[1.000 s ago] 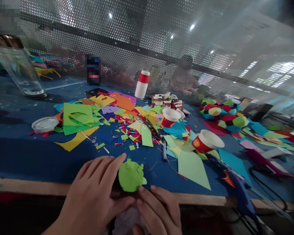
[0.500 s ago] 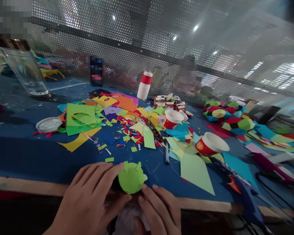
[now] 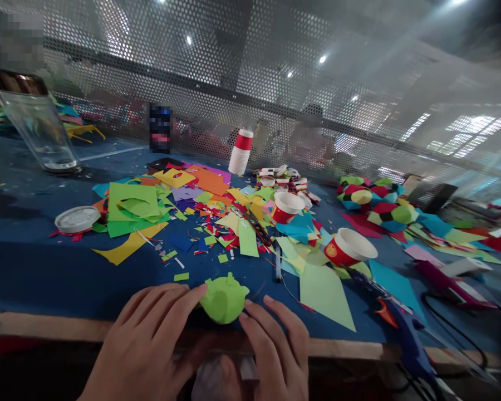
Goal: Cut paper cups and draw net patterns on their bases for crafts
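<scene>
A small, rounded light-green paper piece [image 3: 224,299] with little tabs on its rim is held just above the table's front edge. My left hand [image 3: 150,334] is closed on its left side, index fingertip at the rim. From the right, my right hand [image 3: 271,345] has its fingertips at the lower right rim, fingers curled and thumb low. Parts of both thumbs and the underside of the piece are hidden. A narrow green paper strip [image 3: 181,277] lies just beyond my left hand.
Cut paper and scraps [image 3: 133,201] cover the middle of the blue table [image 3: 33,267]. Red-and-white paper cups [image 3: 350,248] stand at right, near a blue glue gun [image 3: 409,328] with a cable. A glass bottle [image 3: 45,128] and a round lid [image 3: 77,219] are at left.
The green paper piece has tilted, so its tabs and rim show from another angle. Both hands stay around it. The whole view has shifted slightly.
</scene>
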`<act>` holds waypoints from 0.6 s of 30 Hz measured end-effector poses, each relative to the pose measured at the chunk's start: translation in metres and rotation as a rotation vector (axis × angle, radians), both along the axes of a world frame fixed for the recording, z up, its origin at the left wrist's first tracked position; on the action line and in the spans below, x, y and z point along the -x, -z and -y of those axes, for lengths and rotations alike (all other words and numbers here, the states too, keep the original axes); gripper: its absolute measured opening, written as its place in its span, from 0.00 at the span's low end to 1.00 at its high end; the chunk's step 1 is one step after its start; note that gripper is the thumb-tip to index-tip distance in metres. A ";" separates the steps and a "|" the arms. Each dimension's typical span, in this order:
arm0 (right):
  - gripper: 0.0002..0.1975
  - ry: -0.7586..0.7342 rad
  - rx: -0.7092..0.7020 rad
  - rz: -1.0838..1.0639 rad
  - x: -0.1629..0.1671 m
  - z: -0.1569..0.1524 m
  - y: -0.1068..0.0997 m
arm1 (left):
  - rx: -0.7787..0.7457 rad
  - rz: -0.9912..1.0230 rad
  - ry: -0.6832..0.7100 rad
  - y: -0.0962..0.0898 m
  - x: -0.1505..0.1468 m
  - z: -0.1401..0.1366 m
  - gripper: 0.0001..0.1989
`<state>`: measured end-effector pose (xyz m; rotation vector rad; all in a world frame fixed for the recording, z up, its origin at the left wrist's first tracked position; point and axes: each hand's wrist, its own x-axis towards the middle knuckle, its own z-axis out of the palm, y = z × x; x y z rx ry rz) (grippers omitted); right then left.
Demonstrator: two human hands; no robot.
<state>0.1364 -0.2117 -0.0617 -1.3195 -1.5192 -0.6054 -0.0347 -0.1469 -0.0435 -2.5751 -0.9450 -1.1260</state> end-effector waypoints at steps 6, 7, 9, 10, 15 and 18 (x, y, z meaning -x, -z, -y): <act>0.16 -0.034 0.036 0.013 -0.004 0.005 0.001 | 0.041 0.025 0.009 -0.002 0.000 0.005 0.16; 0.16 -0.030 0.035 0.018 -0.004 0.005 0.001 | 0.042 0.033 0.009 -0.003 0.000 0.005 0.15; 0.15 -0.023 0.026 0.017 -0.004 0.004 0.002 | 0.040 0.046 0.012 -0.003 -0.001 0.007 0.15; 0.14 -0.021 0.013 0.017 -0.004 0.003 0.003 | 0.035 0.051 0.013 -0.003 -0.002 0.007 0.15; 0.12 -0.020 0.006 -0.001 -0.001 0.003 0.008 | 0.003 0.032 0.002 -0.003 -0.003 0.005 0.16; 0.10 -0.044 -0.040 -0.121 -0.005 0.004 0.003 | -0.015 0.019 -0.009 -0.002 0.000 0.005 0.18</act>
